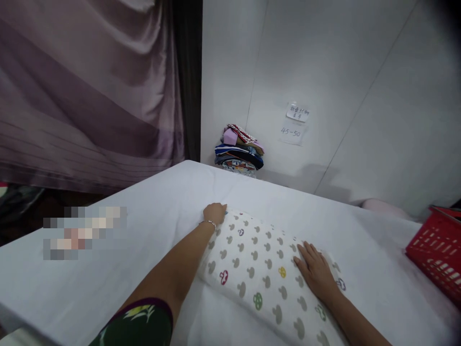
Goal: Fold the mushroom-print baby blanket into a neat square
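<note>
A white cloth with a mushroom print lies folded on the white-covered table. My left hand is stretched out to the cloth's far left corner, fingers curled shut on that corner; a thin bracelet is on the wrist. My right hand lies flat on the cloth's right part, fingers spread and pressing down.
A stack of folded clothes sits at the table's far corner against the white wall. A red plastic basket stands at the right edge. Purple curtains hang to the left. Paper notes are stuck on the wall.
</note>
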Tool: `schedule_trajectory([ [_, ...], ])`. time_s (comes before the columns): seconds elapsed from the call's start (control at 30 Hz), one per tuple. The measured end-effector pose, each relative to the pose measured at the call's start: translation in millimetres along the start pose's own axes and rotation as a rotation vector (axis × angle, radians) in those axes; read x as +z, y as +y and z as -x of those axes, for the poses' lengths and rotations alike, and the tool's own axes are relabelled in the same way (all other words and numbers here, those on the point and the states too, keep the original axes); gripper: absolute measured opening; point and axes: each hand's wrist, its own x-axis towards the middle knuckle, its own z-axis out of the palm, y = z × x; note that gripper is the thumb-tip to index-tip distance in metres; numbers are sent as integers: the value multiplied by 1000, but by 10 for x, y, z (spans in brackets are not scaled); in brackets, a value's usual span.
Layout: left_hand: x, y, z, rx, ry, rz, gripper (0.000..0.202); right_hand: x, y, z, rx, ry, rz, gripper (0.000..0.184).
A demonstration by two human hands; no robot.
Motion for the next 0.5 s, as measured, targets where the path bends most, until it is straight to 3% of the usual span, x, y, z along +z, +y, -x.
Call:
schedule_trajectory([
  [0.3, -37, 140, 9, 132, -6, 70, 48, -268, -230, -307, 35, -74, -82, 53],
  [0.5, -16, 214, -130, 153, -66, 130, 38, -225, -354, -582, -25, -79, -148, 48],
])
